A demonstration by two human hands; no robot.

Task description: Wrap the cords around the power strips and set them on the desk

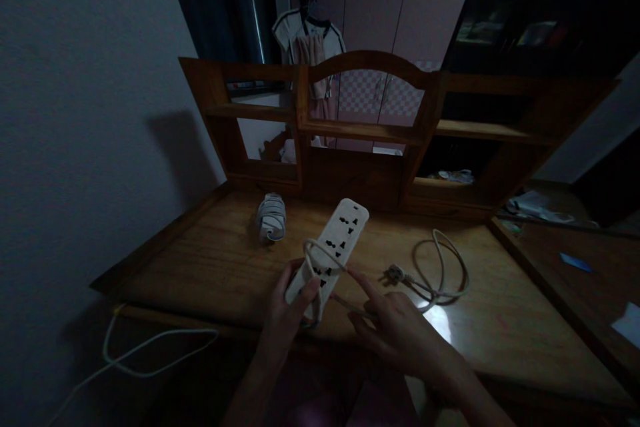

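A white power strip with several sockets is tilted above the desk, its far end leaning up to the right. Around its near end my left hand is closed, the thumb pressing on the top face and on a loop of power cord. The cord crosses over the strip and comes out on the right side. My right hand has its index finger stretched to the cord at the strip's right edge, while its other fingers curl over the cord. Beyond it, a plug lies on the desk with the cord's free loop.
The wooden desk has a shelf frame along its back. A bundled white cord with an adapter lies at the back left. Another white cable hangs off the front left edge. At right stands a second desk with papers.
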